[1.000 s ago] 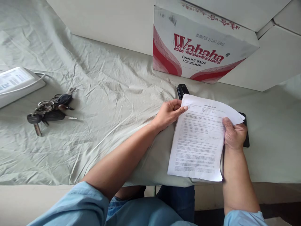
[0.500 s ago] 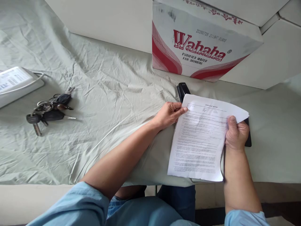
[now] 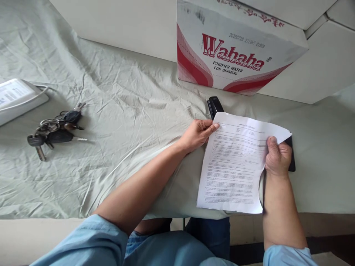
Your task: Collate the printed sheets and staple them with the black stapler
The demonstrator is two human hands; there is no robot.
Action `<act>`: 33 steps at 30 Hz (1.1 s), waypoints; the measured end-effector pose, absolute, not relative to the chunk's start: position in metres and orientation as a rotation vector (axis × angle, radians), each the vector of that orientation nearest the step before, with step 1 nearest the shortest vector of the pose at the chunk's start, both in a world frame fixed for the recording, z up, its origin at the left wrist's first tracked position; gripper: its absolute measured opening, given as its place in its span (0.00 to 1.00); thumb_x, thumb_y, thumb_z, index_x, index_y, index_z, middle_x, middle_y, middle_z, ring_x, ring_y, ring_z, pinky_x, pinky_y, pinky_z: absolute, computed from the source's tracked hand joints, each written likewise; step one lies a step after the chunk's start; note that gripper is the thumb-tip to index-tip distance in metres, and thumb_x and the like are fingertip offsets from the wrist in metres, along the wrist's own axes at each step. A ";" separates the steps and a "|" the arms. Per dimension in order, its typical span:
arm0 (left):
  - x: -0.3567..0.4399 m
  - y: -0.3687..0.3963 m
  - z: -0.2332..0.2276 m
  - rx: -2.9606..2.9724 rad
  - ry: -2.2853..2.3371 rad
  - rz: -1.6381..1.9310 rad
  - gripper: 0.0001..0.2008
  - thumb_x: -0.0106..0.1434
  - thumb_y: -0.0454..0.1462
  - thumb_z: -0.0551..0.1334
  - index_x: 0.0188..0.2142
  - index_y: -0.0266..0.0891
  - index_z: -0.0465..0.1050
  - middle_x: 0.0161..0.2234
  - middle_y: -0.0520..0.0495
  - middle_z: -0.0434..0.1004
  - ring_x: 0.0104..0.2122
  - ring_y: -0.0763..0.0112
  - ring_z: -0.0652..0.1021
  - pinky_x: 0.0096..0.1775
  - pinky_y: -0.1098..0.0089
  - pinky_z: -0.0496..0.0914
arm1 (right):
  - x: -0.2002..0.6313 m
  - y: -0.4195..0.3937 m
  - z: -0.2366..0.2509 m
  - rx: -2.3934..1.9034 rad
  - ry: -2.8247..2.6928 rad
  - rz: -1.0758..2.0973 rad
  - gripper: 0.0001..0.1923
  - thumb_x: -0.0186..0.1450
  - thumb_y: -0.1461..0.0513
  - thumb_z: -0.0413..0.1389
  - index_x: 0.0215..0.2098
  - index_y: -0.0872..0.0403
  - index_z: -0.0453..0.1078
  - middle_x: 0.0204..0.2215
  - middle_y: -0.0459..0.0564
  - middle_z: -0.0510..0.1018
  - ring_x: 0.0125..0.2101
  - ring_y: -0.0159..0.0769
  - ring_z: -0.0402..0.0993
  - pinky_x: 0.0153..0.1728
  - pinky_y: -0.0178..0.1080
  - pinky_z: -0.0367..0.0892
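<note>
Printed paper [image 3: 233,166], headed "Overleaf Notes", is held up between my two hands; whether it is one sheet or more I cannot tell. My left hand [image 3: 198,135] pinches its upper left corner between thumb and fingers. On the right edge, my right hand [image 3: 278,155] grips it with the thumb on the front and the fingers curled behind. A black stapler [image 3: 215,105] pokes out past the paper's top left corner, its lower part hidden. Behind my right hand shows the edge of a flat dark object [image 3: 292,162], mostly covered.
A Wahaha water carton [image 3: 233,55] stands at the back against white panels [image 3: 119,26]. To the left on the wrinkled green cloth [image 3: 124,99] lie a bunch of keys [image 3: 57,131] and a white device with a cord [image 3: 22,98]. The table's front edge runs just before my body.
The paper's top edge has dipped slightly and its upper part bends a little more. Both hands keep their grip. The whole view has shifted slightly.
</note>
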State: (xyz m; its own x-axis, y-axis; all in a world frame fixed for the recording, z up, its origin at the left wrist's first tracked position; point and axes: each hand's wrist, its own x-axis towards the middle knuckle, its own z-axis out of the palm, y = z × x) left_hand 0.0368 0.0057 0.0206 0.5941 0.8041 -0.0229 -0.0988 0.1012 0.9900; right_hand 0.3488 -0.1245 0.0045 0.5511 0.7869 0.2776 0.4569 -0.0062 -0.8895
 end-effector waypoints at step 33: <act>0.054 -0.002 0.027 1.753 1.322 0.689 0.14 0.59 0.28 0.64 0.35 0.47 0.62 0.25 0.55 0.74 0.29 0.66 0.73 0.37 0.64 0.64 | 0.365 -0.120 0.013 -1.874 -1.103 0.750 0.30 0.61 0.33 0.75 0.32 0.49 0.85 0.23 0.46 0.85 0.21 0.42 0.77 0.21 0.43 0.72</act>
State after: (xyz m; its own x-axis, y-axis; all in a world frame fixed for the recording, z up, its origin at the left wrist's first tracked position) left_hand 0.0541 -0.0019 0.0265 0.3004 0.9526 -0.0477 0.5064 -0.1169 0.8544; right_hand 0.3651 -0.1198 0.0135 0.4395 0.8942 -0.0851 0.4080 -0.2831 -0.8680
